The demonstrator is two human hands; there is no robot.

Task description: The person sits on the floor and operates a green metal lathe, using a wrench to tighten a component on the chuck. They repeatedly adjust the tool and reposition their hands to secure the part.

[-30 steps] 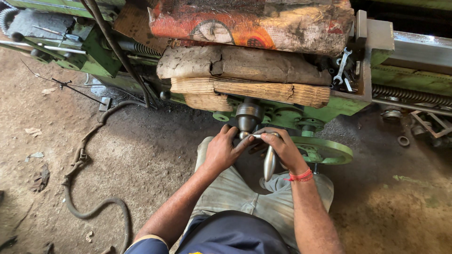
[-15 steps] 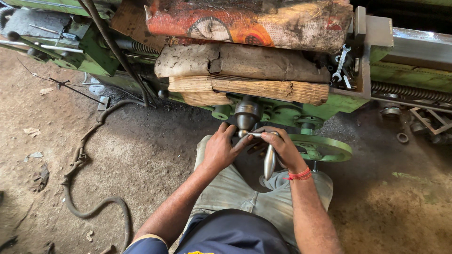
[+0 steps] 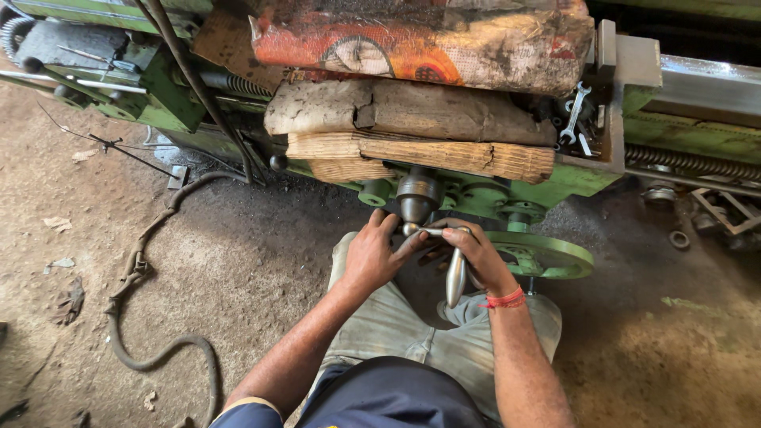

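I was in a machine workshop, rough one. Big green lathe (image 3: 555, 178) ran across the top of my view, w/ a leadscrew (image 3: 690, 162) along its right end and a green handwheel (image 3: 547, 254) at its front edge. Spanners (image 3: 575, 107) lay on the carriage near its right edge, beside old sacks (image 3: 428, 43) and worn boards (image 3: 420, 154) piled on it. Floor (image 3: 238, 269) was bare packed dirt, oil-dark near the machine, w/ a hose (image 3: 135, 269) snaking across, plus scraps & a loose metal ring (image 3: 678, 238).
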